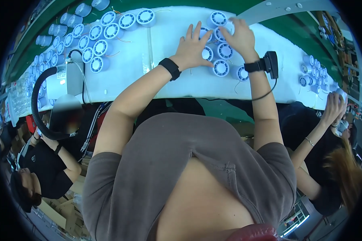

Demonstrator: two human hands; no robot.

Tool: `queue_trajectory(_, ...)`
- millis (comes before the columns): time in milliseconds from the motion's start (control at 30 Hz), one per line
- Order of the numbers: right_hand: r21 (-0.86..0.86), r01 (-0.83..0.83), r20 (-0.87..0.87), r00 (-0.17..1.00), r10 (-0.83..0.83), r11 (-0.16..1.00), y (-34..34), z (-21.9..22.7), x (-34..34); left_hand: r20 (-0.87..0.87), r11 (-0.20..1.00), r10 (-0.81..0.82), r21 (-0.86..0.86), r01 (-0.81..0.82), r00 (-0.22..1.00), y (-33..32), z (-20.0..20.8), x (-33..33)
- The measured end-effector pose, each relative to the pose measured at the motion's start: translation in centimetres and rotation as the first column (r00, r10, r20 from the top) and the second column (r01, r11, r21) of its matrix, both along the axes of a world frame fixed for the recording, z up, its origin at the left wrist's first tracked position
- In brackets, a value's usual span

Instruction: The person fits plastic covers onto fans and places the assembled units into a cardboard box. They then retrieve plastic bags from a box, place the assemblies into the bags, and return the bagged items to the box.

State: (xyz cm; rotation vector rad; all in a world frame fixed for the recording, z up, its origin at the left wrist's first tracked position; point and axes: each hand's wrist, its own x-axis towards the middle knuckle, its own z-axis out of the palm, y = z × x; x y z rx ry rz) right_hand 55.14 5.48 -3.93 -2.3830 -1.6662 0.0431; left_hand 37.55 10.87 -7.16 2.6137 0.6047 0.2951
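Observation:
A cluster of round, light-blue plastic housings with slotted tops (225,51) stands on the white worktable (165,46) in front of me. My left hand (192,48) is at the cluster's left side, fingers spread, with its thumb and fingertips at the nearest housings. On the other side my right hand (242,37) reaches over the right edge of the cluster, thumb and fingers apart around the upper housings. Neither hand has a housing lifted. Part of the cluster is hidden behind my fingers. Thin wires stick out from some housings, one below the rightmost housing (241,74).
Many similar housings (100,47) fill the table's left side, beside a grey box (68,80) with a black corrugated hose (35,94). Another group (309,70) stands at the right. Co-workers sit to my left (48,168) and right (315,160). A black cable hangs from my right wrist device (270,65).

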Motion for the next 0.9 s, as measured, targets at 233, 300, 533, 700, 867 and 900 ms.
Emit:
queue_trajectory(233,-0.088,-0.134,-0.222,0.969,0.112,0.987,-1.9,-1.1,0.2,-0.006,0.99,-0.122,-0.071,0.121,0.993,1.5,0.0,-0.1)
queue_trajectory(300,-0.031,-0.153,-0.243,0.96,0.141,0.988,-2.0,-1.5,0.3,-0.052,0.977,-0.213,-0.037,0.211,0.976,1.7,0.2,-0.4)
queue_trajectory(533,0.029,0.057,-0.19,0.98,-0.051,0.998,-2.0,-1.6,-0.6,0.013,0.975,-0.219,0.022,0.219,0.976,1.5,0.3,-0.7)
queue_trajectory(700,0.054,0.205,-0.18,0.965,-0.192,0.977,-2.6,-1.5,1.6,0.092,0.986,-0.138,0.107,0.128,0.986,1.6,0.2,0.0)
queue_trajectory(867,0.087,0.247,-0.149,0.961,-0.233,0.965,-2.1,-1.6,0.8,0.201,0.971,0.055,0.218,-0.1,0.978,3.9,0.0,1.5)
queue_trajectory(900,0.047,0.24,-0.152,0.961,-0.231,0.97,-2.0,-1.5,0.4,0.16,0.975,0.093,0.185,-0.123,0.983,4.0,-0.1,1.7)
